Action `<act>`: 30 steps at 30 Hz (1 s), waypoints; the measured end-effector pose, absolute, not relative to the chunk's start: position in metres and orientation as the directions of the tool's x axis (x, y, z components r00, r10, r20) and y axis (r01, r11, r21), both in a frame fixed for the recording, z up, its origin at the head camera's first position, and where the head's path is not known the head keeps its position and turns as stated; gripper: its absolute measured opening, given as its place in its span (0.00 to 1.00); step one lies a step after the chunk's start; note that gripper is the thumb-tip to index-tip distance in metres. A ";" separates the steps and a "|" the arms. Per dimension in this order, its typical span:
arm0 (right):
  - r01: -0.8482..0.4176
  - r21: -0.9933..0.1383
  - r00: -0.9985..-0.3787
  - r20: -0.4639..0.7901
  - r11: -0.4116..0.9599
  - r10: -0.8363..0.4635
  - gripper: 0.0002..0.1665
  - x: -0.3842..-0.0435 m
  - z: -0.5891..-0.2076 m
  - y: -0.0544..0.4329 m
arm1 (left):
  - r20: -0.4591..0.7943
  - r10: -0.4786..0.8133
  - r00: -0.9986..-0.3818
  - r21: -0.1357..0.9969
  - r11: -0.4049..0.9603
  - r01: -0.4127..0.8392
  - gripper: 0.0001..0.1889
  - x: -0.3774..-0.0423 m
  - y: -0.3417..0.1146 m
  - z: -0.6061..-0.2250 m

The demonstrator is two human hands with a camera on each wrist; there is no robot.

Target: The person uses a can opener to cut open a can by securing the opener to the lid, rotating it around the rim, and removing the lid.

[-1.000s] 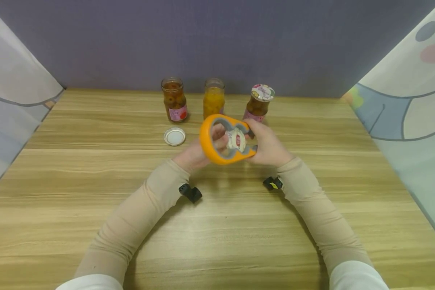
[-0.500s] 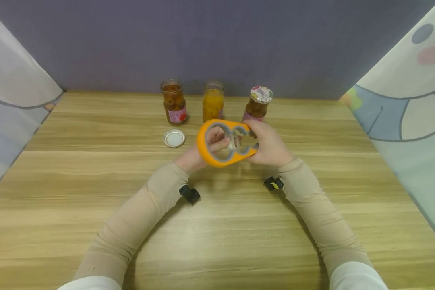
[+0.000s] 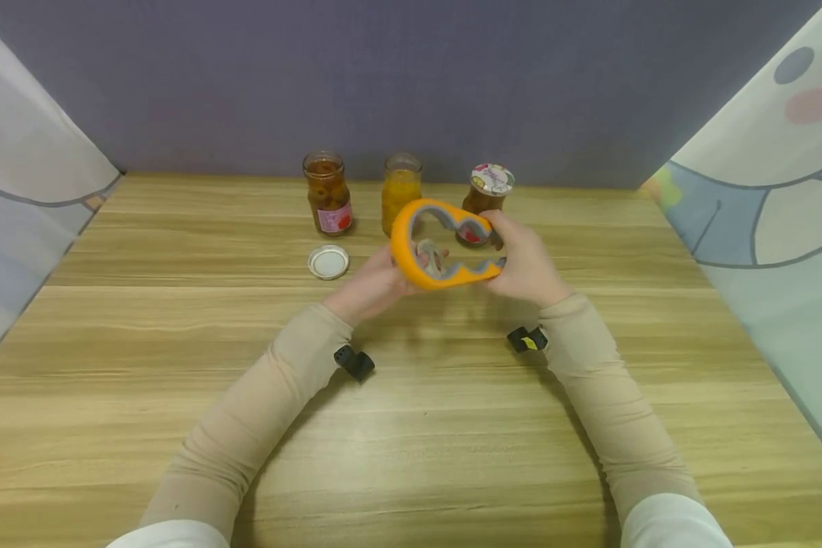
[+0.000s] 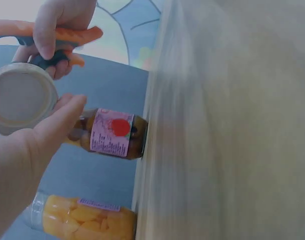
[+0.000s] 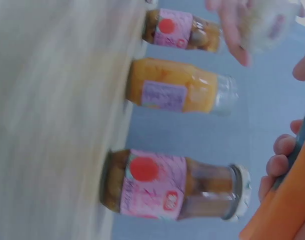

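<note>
My right hand [image 3: 527, 262] grips the handles of an orange jar opener [image 3: 403, 247] with grey toothed inner edges, raised above the table. My left hand [image 3: 377, 281] holds a jar lid [image 4: 22, 97], seen partly through the opener's loop in the head view. The lid's pale round face is turned to the left wrist camera; its printed side shows blurred in the right wrist view. Behind the hands stand an uncapped jar of yellow fruit [image 3: 399, 194] and a capped jar of brown fruit [image 5: 152, 185], the latter partly covered by the opener in the head view.
Another uncapped jar of brown fruit [image 3: 329, 199] stands at the back left. In front of it a loose lid [image 3: 329, 262] lies flat on the wooden table [image 3: 425, 457]. A grey-blue panel [image 3: 383, 84] rises behind the jars.
The opener has come away from the lid, its arms now spread wider, and has moved up and right with the right hand. The left hand keeps the lid, which has turned.
</note>
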State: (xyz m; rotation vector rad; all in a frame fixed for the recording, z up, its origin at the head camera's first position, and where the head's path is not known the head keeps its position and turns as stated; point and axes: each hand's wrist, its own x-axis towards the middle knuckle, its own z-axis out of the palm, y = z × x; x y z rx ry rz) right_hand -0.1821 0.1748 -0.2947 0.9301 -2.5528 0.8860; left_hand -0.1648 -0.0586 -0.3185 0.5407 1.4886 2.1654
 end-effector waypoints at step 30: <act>-0.326 -0.524 -0.945 0.205 0.787 -0.255 0.37 -0.188 -0.272 0.221 | -0.290 0.379 -0.879 0.708 0.702 0.069 0.30 -0.192 -0.080 -0.296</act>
